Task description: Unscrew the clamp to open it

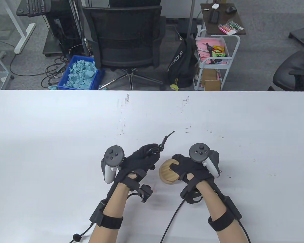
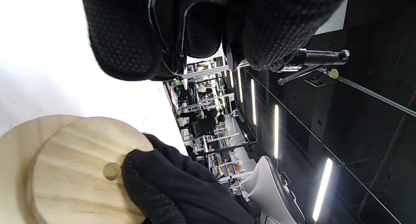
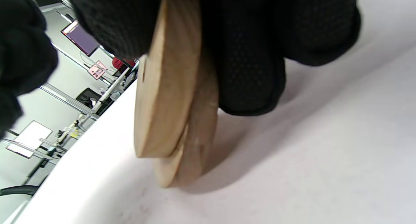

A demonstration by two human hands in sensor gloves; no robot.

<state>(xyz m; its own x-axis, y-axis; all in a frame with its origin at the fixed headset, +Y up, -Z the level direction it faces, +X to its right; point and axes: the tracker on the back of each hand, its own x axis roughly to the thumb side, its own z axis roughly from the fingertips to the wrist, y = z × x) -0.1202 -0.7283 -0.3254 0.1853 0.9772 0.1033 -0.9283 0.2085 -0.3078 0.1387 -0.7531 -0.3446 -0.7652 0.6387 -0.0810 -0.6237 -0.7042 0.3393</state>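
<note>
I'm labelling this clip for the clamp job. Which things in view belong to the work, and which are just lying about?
Part of the job:
- clamp, gripped by the left hand, its screw handle sticking out
- stacked wooden discs, held on the table by the right hand

Just about:
- office chair
- blue bin of paper scraps
- white cart

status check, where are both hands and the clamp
Left hand grips small black metal screw clamp. Right hand holds round wooden discs on white table. Nothing in the way.

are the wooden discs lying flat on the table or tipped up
Tipped up: the wooden discs stand on edge, lower rim on the table, pinched by the right hand.
</note>
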